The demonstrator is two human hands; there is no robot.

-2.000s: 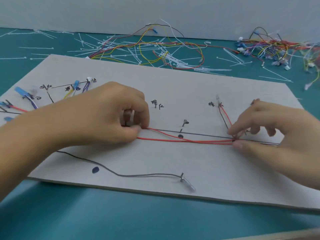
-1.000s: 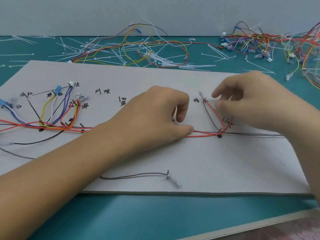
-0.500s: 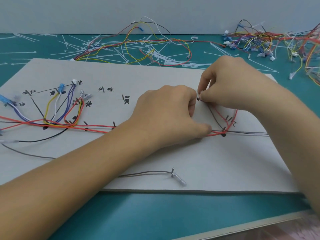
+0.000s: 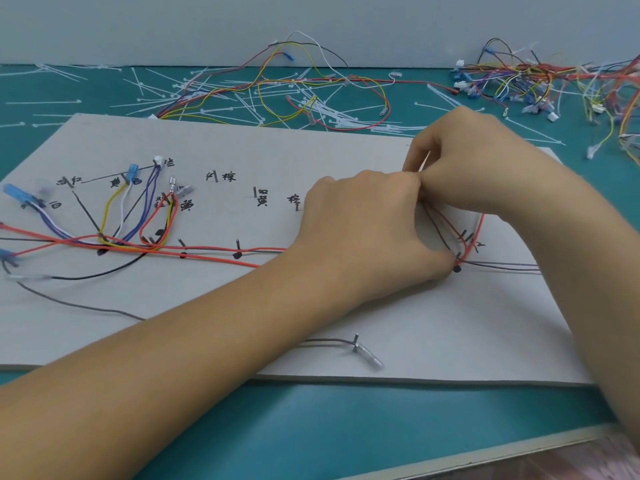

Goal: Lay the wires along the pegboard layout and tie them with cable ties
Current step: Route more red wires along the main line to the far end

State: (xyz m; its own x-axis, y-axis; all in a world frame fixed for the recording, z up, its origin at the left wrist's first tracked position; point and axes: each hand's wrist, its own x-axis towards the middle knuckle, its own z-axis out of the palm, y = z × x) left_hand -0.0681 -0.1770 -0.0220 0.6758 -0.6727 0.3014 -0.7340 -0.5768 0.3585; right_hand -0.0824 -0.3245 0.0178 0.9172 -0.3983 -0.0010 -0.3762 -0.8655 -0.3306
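A long thin red wire (image 4: 214,258) runs across the flat grey pegboard (image 4: 242,323) from the left into the left hand (image 4: 367,230), which grips it, thumb pinning it down. The right hand (image 4: 474,168), touching the left's knuckles, pinches its far loop. White plastic cable ties (image 4: 332,112) lie beyond both hands

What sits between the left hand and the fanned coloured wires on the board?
Two red wires run along the board past two pegs with black dots beside them, as the head view shows.
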